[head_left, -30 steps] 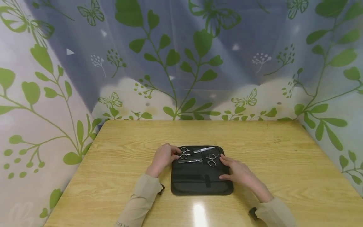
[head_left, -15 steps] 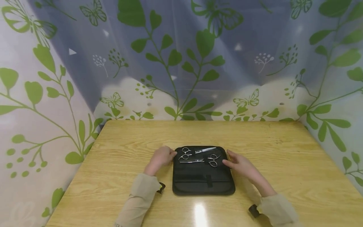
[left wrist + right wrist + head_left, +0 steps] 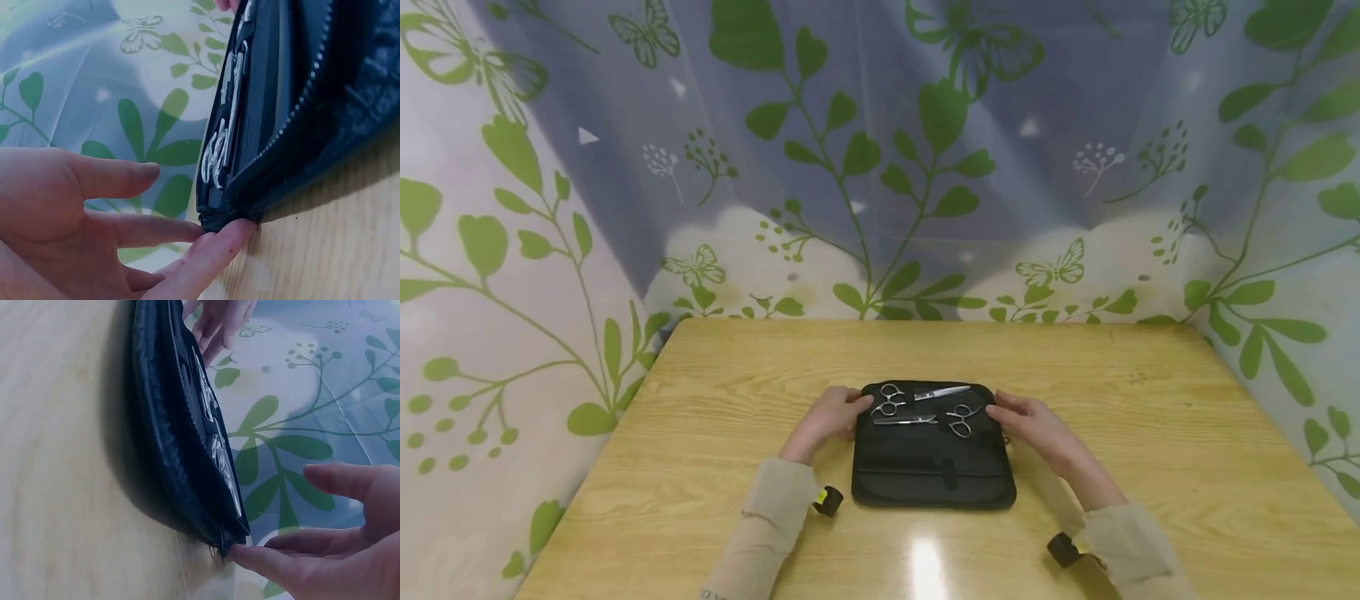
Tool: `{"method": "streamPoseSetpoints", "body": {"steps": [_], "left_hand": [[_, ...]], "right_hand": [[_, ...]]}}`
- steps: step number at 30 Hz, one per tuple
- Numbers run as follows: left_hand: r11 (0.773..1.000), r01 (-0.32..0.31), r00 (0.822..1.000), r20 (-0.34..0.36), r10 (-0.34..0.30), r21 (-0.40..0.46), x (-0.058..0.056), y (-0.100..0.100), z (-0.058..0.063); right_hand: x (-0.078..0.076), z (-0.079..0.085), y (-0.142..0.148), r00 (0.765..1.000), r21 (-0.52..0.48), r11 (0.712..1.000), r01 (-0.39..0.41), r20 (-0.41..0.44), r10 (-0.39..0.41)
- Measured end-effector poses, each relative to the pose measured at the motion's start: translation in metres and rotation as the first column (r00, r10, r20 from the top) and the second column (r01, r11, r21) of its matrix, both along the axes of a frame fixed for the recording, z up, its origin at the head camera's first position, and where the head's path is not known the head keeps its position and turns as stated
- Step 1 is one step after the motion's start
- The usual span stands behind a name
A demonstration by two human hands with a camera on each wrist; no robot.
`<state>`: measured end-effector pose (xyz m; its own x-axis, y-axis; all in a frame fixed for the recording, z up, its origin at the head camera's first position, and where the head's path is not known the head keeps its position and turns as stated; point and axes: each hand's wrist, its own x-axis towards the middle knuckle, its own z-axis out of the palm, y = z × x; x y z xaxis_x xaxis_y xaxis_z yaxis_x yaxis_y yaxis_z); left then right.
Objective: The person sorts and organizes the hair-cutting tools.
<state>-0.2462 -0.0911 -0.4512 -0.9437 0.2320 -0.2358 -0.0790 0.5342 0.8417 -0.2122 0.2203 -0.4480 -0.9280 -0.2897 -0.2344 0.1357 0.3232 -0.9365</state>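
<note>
A black zippered case (image 3: 895, 454) lies unfolded on the table, its far part facing up with two pairs of haircutting scissors on it. One pair of scissors (image 3: 891, 404) has its handles at left, the other pair of scissors (image 3: 961, 425) at right. My left hand (image 3: 831, 414) touches the far left corner; in the left wrist view its fingertips (image 3: 240, 231) reach the corner and the thumb stands apart. At the far right corner is my right hand (image 3: 1036, 425); in the right wrist view an extended finger (image 3: 250, 556) touches the zip end, thumb raised off it.
The wooden table (image 3: 737, 358) reaches back to a curtain (image 3: 880, 167) printed with green leaves and butterflies. Dark wrist cameras are strapped at both sleeves. A light reflection shows on the table in front of the case.
Over the last second both hands have shifted from the case's face to its far corners. In the latest half second the case has moved slightly away from me.
</note>
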Motion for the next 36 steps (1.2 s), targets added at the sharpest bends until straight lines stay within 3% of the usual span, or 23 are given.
{"method": "streamPoseSetpoints", "body": {"steps": [9,15,36], "left_hand": [[0.996,-0.035,0.999,0.043,0.032,0.078,-0.008,0.001,-0.002],[0.987,-0.069,0.997,0.051,0.062,0.142,-0.007,-0.001,-0.006],[0.958,-0.165,0.983,-0.045,0.180,0.234,-0.010,0.003,-0.003]], "right_hand": [[-0.010,0.002,0.001,1.000,-0.057,0.998,0.014,0.019,-0.013],[-0.011,0.003,0.000,0.998,-0.079,0.996,0.045,0.036,-0.042],[-0.017,0.005,-0.006,0.991,-0.136,0.981,0.135,0.002,-0.136]]}}
